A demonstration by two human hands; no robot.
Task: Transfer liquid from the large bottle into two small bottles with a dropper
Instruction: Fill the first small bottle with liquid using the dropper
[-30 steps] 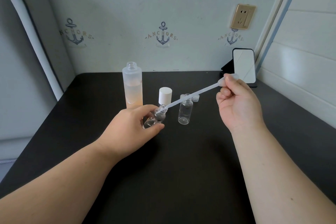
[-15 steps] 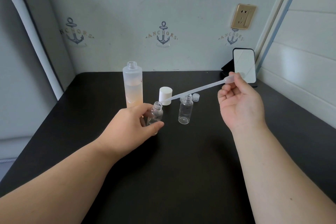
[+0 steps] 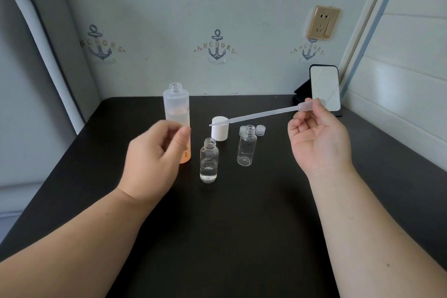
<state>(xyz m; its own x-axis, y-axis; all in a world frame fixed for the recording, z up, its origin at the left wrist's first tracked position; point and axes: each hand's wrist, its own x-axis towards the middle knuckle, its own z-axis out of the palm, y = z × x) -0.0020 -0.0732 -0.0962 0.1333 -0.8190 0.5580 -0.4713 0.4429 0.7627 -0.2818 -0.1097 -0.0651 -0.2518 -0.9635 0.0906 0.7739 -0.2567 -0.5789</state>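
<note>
The large frosted bottle [image 3: 176, 106] stands uncapped at the back left, with peach-tinted liquid in its lower part. My left hand [image 3: 154, 159] hovers in front of it, fingers apart and holding nothing. A small clear bottle [image 3: 209, 161] with a little liquid at the bottom stands upright just right of that hand. A second small clear bottle [image 3: 247, 146] stands further right and looks empty. My right hand [image 3: 316, 138] pinches the bulb of the translucent dropper [image 3: 256, 115], whose tip points left above the white cap [image 3: 220, 128].
Two small clear caps [image 3: 260, 129] lie behind the second small bottle. A phone [image 3: 324, 87] leans on a stand at the back right corner of the black table [image 3: 229, 225]. Walls close in on the left, back and right.
My left hand set the tilted small bottle upright on the table and let go, then moved left toward the large bottle. The dropper came out of that bottle's neck and rose.
</note>
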